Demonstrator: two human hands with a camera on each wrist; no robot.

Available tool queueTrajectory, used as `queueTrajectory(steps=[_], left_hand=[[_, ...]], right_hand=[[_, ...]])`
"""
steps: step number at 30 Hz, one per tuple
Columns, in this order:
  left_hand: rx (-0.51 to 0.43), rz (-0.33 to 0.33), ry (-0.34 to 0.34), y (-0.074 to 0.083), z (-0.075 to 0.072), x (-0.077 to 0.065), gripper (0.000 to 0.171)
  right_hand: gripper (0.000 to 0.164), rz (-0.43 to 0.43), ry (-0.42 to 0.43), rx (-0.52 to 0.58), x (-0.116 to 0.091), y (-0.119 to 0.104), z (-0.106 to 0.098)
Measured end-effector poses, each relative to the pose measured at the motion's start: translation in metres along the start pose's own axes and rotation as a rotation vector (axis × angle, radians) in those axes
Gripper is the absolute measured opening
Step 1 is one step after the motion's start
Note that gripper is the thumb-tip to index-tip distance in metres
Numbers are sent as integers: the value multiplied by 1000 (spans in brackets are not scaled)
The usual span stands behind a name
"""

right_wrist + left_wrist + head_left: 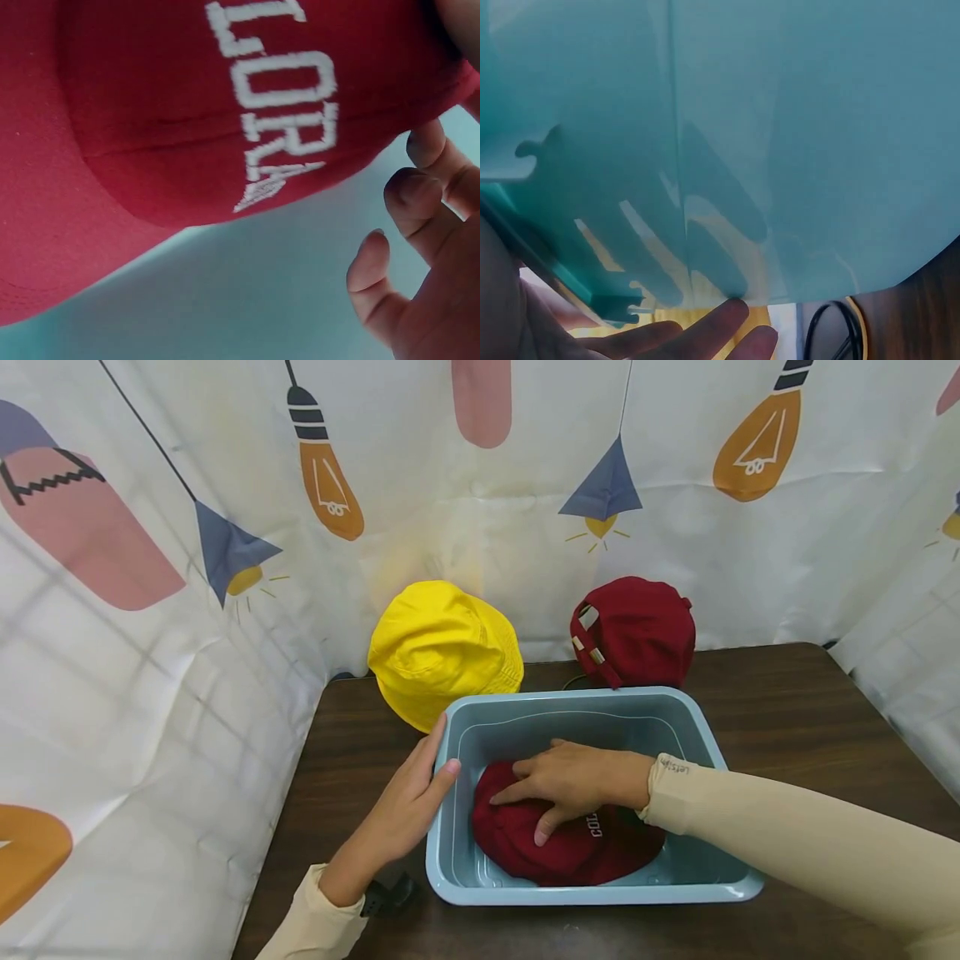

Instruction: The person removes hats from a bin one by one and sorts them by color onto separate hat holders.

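A dark red baseball cap (525, 852) lies in a light blue plastic bin (592, 893). White letters on the cap's front (289, 105) show in the right wrist view. My right hand (570, 777) reaches into the bin and rests on the cap's crown, fingers spread; in the right wrist view several fingers (371, 274) are bent loosely beside the cap. At the bin's left side, my left hand (408, 806) touches the wall with straight fingers, its thumb by the rim. Those fingertips (731, 311) show under the bin's outer wall (840, 150) in the left wrist view.
Behind the bin sit a yellow bucket hat (442, 652) on the left and another dark red cap (637, 635) on the right. The dark wooden table (780, 718) meets a patterned white curtain (480, 527). A black cable (840, 330) lies near the bin.
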State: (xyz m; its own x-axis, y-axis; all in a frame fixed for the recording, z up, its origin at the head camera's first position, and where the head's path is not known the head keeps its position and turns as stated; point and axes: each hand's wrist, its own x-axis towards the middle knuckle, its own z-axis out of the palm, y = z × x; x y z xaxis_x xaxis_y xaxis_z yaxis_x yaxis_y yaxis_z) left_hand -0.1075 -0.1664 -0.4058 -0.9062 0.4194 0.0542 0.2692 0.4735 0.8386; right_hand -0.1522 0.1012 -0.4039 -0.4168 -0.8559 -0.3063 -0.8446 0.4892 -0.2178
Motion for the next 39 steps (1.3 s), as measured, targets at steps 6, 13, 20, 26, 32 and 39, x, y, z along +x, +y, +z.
queueTrajectory(steps=[6, 13, 20, 26, 32, 39], left_hand=[[-20, -7, -8, 0, 2, 0, 68], [-17, -2, -8, 0, 3, 1, 67], [-7, 8, -9, 0, 3, 1, 67], [-11, -3, -15, 1, 2, 2, 67], [-3, -6, -6, 0, 1, 1, 67], [-19, -22, -16, -1, 1, 0, 67]], right_hand=[[67, -19, -13, 6, 1, 1, 6], [61, -22, 14, 55, 0, 2, 7], [57, -70, 65, 136, -4, 2, 2], [53, -97, 138, 197, -15, 1, -12], [53, -115, 209, 213, -35, 0, -26], [48, -140, 356, 219, -63, 4, -39]])
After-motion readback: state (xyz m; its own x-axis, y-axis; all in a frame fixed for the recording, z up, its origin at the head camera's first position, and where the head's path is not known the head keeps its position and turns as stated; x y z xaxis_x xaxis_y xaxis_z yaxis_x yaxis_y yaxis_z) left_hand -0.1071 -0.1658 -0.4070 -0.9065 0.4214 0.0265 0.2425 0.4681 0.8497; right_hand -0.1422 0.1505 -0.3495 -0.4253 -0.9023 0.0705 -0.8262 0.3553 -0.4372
